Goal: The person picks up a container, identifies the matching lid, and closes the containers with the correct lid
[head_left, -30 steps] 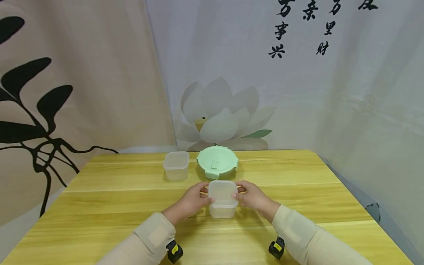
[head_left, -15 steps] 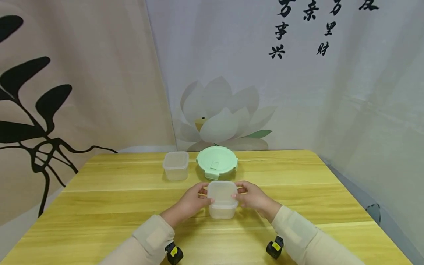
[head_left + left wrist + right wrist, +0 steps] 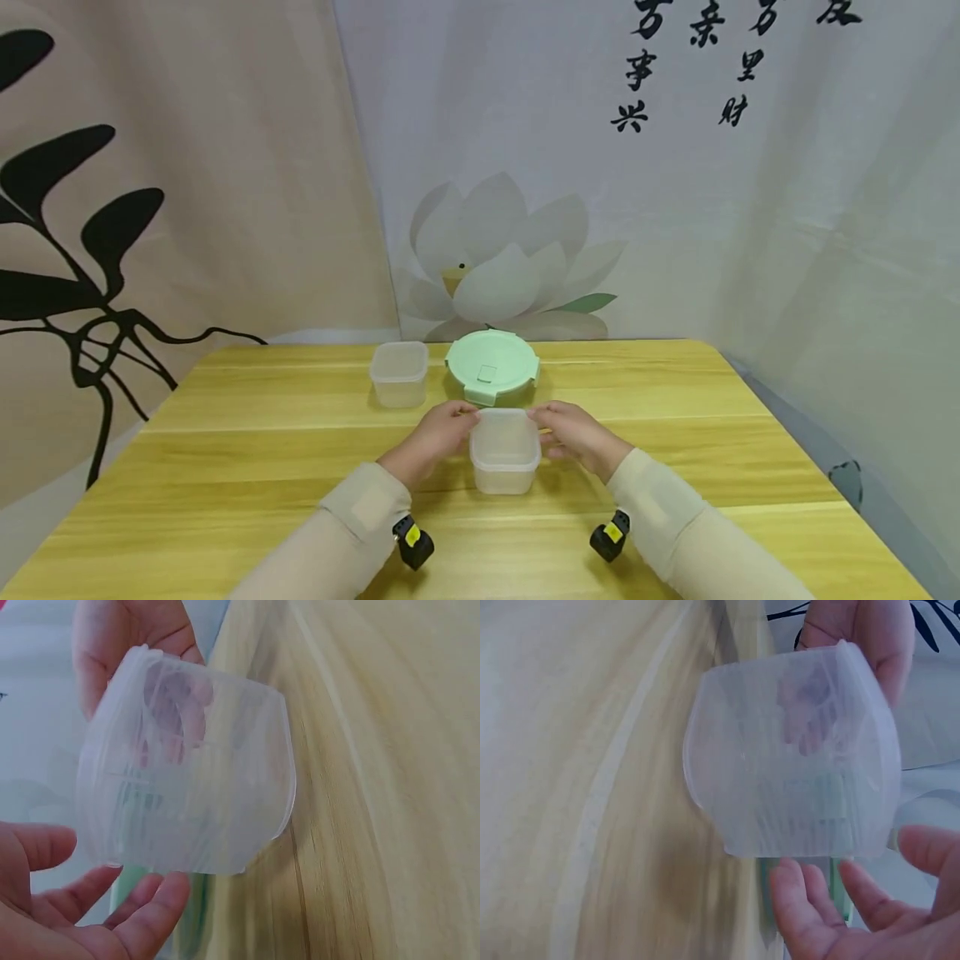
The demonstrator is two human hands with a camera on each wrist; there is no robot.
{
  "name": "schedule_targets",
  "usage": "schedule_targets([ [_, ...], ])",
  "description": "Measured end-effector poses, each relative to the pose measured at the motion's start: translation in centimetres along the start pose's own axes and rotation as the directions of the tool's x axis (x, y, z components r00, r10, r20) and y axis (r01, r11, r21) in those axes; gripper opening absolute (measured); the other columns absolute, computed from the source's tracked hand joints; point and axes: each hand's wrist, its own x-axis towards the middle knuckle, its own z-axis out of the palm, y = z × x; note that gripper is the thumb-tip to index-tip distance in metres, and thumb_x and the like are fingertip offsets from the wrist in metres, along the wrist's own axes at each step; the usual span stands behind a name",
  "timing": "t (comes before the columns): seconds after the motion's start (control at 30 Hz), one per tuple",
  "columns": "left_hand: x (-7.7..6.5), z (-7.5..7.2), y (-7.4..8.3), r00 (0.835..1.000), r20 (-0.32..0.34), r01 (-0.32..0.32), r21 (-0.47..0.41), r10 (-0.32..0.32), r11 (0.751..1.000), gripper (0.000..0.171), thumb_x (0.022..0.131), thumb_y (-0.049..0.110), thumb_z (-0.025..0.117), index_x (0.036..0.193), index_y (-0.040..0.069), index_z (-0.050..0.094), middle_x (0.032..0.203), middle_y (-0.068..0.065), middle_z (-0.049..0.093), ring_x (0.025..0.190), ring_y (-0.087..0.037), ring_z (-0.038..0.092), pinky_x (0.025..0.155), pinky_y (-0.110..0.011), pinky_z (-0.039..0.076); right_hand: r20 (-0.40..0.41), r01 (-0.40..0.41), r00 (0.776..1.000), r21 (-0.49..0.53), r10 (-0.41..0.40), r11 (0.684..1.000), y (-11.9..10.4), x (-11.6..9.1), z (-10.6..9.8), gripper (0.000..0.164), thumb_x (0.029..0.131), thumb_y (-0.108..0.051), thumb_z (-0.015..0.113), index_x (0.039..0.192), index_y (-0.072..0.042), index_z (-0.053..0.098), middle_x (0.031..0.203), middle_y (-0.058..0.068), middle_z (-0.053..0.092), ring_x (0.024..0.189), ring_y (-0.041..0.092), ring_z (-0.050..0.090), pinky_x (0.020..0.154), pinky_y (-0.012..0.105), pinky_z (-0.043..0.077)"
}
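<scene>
A translucent square food container (image 3: 506, 454), topped by a frosted lid, stands upright on the table between my hands. Beside its left rear corner is my left hand (image 3: 441, 432); the left wrist view shows that hand's thumb (image 3: 49, 844) apart from the wall and its fingertips close to the container's edge. My right hand (image 3: 576, 435) mirrors it at the opposite rear corner. Its fingers (image 3: 799, 900) extend loosely near the container's edge in the right wrist view, with the thumb off the wall. Whether any fingertip touches is hard to tell.
Behind the container sits a round box with a mint-green clip lid (image 3: 492, 364). A second translucent square container (image 3: 399, 375) stands to its left. The wooden table (image 3: 225, 467) ends at a printed curtain (image 3: 510, 167) at the back.
Both thumbs have come off the container's lid, and the hands have slid toward its rear corners with fingers loosened. The container has stayed in place.
</scene>
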Motion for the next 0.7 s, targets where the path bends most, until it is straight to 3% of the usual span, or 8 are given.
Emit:
schedule_targets([
  [0.23, 0.6, 0.4, 0.1, 1.000, -0.018, 0.002, -0.043, -0.003, 0.999, 0.025, 0.102, 0.014, 0.045, 0.111, -0.004, 0.059, 0.103, -0.015, 0.062, 0.086, -0.023, 0.061, 0.074, -0.038, 0.055, 0.017, -0.006, 1.000, 0.017, 0.006, 1.000, 0.2, 0.7, 0.8, 0.041, 0.102, -0.024, 0.043, 0.130, 0.004, 0.052, 0.112, 0.015, 0.063, 0.092, 0.023, 0.065, 0.078, 0.040, 0.055],
  [0.4, 0.8, 0.5, 0.0, 1.000, -0.023, 0.006, -0.057, -0.008, 0.998, 0.022, 0.101, 0.012, 0.045, 0.108, -0.004, 0.060, 0.102, -0.015, 0.062, 0.085, -0.022, 0.060, 0.072, -0.037, 0.055, 0.020, -0.009, 1.000, 0.019, 0.009, 1.000, 0.5, 1.0, 1.0, 0.037, 0.101, -0.023, 0.042, 0.125, 0.002, 0.055, 0.110, 0.015, 0.062, 0.092, 0.025, 0.063, 0.075, 0.038, 0.055],
  [0.7, 1.3, 0.7, 0.0, 0.997, -0.026, 0.069, -0.090, -0.072, 0.994, 0.020, 0.099, 0.009, 0.046, 0.108, -0.003, 0.059, 0.103, -0.015, 0.061, 0.084, -0.023, 0.059, 0.071, -0.035, 0.054, 0.060, -0.018, 0.998, 0.006, 0.017, 1.000, 0.4, 1.3, 0.8, 0.031, 0.102, -0.021, 0.041, 0.120, 0.000, 0.055, 0.109, 0.015, 0.060, 0.094, 0.026, 0.062, 0.075, 0.039, 0.054],
])
